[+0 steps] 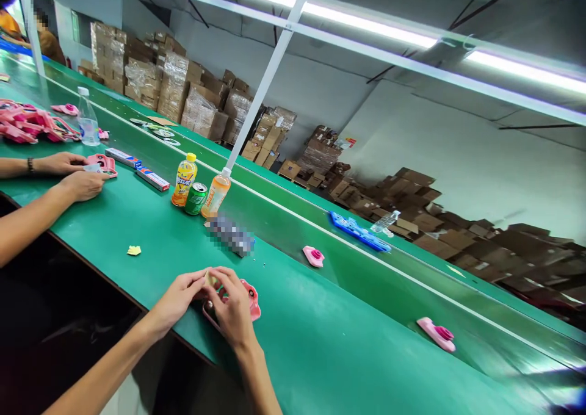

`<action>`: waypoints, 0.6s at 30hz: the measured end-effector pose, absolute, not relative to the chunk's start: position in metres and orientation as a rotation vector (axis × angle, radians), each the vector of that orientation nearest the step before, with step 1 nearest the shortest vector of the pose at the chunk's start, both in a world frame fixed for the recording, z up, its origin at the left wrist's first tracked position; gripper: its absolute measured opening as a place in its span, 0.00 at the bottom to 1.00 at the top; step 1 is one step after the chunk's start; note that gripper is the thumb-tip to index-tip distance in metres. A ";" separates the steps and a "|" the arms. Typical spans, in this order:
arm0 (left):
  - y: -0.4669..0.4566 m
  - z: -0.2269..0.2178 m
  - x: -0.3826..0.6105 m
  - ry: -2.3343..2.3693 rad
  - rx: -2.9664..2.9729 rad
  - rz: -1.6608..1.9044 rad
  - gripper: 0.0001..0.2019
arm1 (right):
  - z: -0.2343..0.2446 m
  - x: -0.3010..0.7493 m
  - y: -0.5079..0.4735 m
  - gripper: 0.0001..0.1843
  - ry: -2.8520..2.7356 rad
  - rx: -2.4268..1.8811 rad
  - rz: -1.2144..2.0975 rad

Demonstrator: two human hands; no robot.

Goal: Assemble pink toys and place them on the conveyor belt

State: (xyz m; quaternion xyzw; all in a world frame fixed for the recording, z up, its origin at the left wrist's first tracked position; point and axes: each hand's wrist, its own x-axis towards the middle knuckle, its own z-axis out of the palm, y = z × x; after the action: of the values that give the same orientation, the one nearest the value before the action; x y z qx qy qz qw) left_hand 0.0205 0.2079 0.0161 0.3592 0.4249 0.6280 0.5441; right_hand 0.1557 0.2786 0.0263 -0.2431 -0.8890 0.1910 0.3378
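The person's left hand [184,290] and right hand [233,310] pinch a small pale piece [210,279] between fingertips; a pink case [253,301], partly hidden by the right hand, lies on the table [329,348]. This seems fine fingertip work, calling next for a light, steady grip.

At left, a clear water bottle [88,123] stands beyond two slim boxes [152,178]. Right of these, a green soda can [196,199] stands between a yellow-capped drink bottle [184,182] and a white-capped orange drink bottle [217,194]. Cardboard cartons [174,85] are piled along the far wall [412,131].
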 end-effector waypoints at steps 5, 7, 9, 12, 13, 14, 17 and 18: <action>0.209 0.011 0.020 1.088 0.920 1.516 0.38 | 0.038 0.149 0.284 0.08 -2.304 -0.701 0.558; 0.211 0.004 0.022 1.150 0.934 1.540 0.39 | 0.040 0.146 0.284 0.08 -2.324 -0.735 0.537; 0.211 0.000 0.025 1.238 0.958 1.562 0.38 | 0.043 0.145 0.285 0.07 -2.364 -0.747 0.504; 0.208 0.000 0.032 1.389 1.052 1.585 0.31 | 0.045 0.146 0.287 0.05 -2.459 -0.714 0.436; 0.207 0.001 0.034 1.418 1.081 1.586 0.29 | 0.045 0.146 0.288 0.06 -2.493 -0.693 0.406; 0.206 0.003 0.035 1.436 1.100 1.583 0.27 | 0.044 0.146 0.288 0.06 -2.523 -0.671 0.372; 0.208 0.004 0.034 1.444 1.052 1.577 0.27 | 0.038 0.149 0.287 0.11 -2.580 -0.596 0.244; 0.209 0.004 0.033 1.435 1.007 1.580 0.28 | 0.036 0.151 0.285 0.12 -2.589 -0.563 0.203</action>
State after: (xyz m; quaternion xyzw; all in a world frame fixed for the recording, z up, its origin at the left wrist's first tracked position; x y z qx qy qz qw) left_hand 0.0327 0.2090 0.0036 0.3945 0.5624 0.6190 0.3808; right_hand 0.1507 0.2854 0.0357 -0.2056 -0.9459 0.0740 0.2400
